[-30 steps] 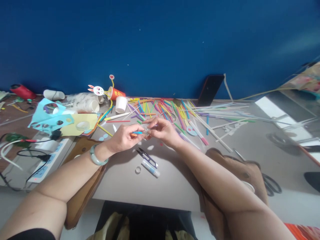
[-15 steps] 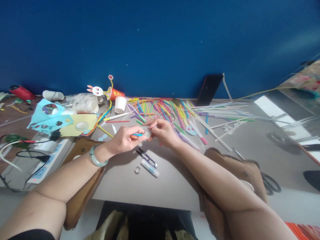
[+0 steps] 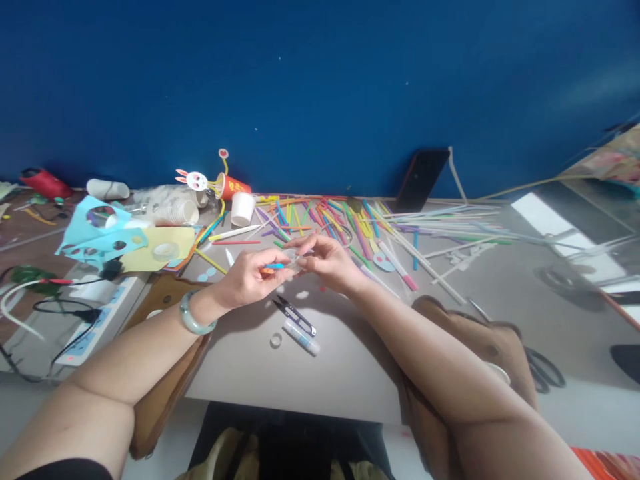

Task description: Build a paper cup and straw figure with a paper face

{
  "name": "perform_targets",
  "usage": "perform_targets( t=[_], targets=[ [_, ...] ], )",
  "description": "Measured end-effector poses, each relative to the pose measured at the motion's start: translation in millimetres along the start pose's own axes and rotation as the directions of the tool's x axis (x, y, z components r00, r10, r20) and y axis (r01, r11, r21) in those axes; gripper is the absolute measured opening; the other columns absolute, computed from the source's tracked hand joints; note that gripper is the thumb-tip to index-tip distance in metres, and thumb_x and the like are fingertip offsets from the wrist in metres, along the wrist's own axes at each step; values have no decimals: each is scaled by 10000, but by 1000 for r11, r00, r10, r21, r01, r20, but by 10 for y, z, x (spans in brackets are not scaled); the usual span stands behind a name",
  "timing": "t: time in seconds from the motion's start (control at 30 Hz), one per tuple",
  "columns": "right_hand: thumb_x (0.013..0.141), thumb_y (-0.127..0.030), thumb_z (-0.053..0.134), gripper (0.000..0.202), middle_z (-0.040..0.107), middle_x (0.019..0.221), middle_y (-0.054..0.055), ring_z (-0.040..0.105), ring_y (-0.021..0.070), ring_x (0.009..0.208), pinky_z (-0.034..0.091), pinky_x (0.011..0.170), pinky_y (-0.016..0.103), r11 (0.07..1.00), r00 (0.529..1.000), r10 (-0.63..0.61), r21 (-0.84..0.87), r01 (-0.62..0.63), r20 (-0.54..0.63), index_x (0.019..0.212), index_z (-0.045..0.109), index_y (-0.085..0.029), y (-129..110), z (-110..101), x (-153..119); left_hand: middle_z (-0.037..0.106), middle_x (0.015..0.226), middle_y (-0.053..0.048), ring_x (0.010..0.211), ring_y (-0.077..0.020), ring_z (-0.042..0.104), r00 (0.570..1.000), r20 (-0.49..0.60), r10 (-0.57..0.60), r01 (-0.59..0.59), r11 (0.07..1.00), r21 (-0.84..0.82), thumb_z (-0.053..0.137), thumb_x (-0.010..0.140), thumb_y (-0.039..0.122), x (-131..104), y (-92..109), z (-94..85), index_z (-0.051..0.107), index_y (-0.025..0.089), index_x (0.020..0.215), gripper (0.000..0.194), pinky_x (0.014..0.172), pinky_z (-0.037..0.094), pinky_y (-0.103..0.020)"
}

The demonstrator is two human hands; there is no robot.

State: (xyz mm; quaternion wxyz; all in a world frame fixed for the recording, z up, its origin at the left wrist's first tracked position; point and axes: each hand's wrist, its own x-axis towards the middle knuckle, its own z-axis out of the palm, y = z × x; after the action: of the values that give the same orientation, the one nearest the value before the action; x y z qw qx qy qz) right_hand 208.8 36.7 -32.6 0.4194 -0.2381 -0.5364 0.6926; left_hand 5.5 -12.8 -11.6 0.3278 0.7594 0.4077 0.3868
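My left hand [image 3: 249,275], with a jade-coloured bracelet [image 3: 193,313] at its wrist, is closed round a small blue and orange piece [image 3: 273,267]. A clear roll of tape [image 3: 292,259] sits between both hands. My right hand [image 3: 325,261] pinches the roll from the other side, fingertips close to the left ones. Below the hands, thread snips [image 3: 295,315] lie on the grey table [image 3: 250,373], beside a glue stick [image 3: 301,337] and a small clear ring [image 3: 275,341].
Coloured sticks [image 3: 370,223] spread behind the hands. White cup [image 3: 243,209], red cup [image 3: 235,187] and rabbit face [image 3: 197,181] stand back left. A phone [image 3: 423,179] leans on the blue wall. Power strip [image 3: 103,327] lies left, scissors [image 3: 545,370] right.
The fingers of my right hand have shifted slightly on the tape roll. My left hand has barely moved. The whole view has drifted a little.
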Motion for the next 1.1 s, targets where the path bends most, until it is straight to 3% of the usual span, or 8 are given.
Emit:
perform_targets(
  t=[0.3,1.1],
  targets=[
    [666,-368,885,351,712,1167,83,722,140,754,645,628,300,998,1000,30,53,-29,-2,771,622,-161,34,-3,-15,776,834,-80,689,-145,718,1000,-24,12,-12,1000,15,681,882,334,16,44,-1,717,138,945,209,562,564,-180],
    [645,-322,898,312,719,1153,72,727,143,711,635,621,304,992,998,53,116,-51,-17,762,655,-165,42,6,-26,773,803,-62,662,-127,700,999,-36,41,-41,999,15,674,891,310,21,62,6,719,139,916,178,552,532,-172]
  ],
)
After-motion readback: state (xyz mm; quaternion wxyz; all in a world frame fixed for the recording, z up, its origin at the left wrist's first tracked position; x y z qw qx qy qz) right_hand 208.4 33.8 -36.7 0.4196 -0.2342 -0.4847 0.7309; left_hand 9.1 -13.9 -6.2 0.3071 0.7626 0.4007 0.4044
